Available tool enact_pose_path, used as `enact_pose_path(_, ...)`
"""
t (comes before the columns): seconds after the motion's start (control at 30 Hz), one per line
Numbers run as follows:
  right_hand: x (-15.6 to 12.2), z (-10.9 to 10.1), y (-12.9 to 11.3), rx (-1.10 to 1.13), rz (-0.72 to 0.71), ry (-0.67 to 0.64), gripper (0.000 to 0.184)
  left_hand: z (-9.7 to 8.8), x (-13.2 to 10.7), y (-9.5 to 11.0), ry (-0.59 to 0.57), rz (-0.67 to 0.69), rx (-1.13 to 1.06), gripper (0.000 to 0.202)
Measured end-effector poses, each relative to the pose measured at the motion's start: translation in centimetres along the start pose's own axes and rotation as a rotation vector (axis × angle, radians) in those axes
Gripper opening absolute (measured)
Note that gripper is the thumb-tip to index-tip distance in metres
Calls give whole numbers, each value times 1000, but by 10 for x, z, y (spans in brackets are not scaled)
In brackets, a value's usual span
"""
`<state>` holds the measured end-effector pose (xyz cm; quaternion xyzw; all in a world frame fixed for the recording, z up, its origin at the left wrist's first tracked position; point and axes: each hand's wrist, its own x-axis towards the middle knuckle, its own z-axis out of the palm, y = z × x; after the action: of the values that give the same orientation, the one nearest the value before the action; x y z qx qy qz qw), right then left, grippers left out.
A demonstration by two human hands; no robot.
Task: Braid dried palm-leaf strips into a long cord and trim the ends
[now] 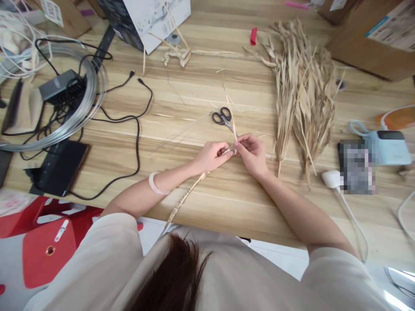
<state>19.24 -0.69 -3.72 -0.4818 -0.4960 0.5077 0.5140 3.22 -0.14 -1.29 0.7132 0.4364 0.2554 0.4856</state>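
My left hand (212,156) is closed around a thin wire stem (185,198) wrapped in dry straw-coloured leaf. The wrapped part slants from beneath that hand down over the table's near edge. With thumb and finger, my right hand (251,153) pinches a narrow dry leaf strip (229,106) beside the stem's end, and its free tip points away from me. Both hands nearly touch there, and the fingers hide part of the join. Just beyond them lie small scissors (223,116) with black handles, partly under the strip. A few thin wires (183,134) lie left of the scissors.
Two bundles of dried leaves (301,95) lie to the right. At left are a wire coil (87,95), black cables (138,147) and a dark device (61,166). A woven leaf piece (181,56) sits by a box (155,19). Far right are a cardboard box (372,39) and a light-blue power bank (391,147).
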Motion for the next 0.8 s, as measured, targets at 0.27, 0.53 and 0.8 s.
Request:
enact_pose_path(0.27, 0, -1, 1, 4, 0, -5, 22, 0, 0, 0, 2, 15, 9, 32)
enact_pose_path(0.53, 1, -1, 1, -1, 0, -1, 22, 0, 1, -1, 4, 29, 28, 30)
enact_pose_path(0.8, 1, 0, 0, -12, -15, -4, 22, 0, 1, -2, -1, 38, 25, 31)
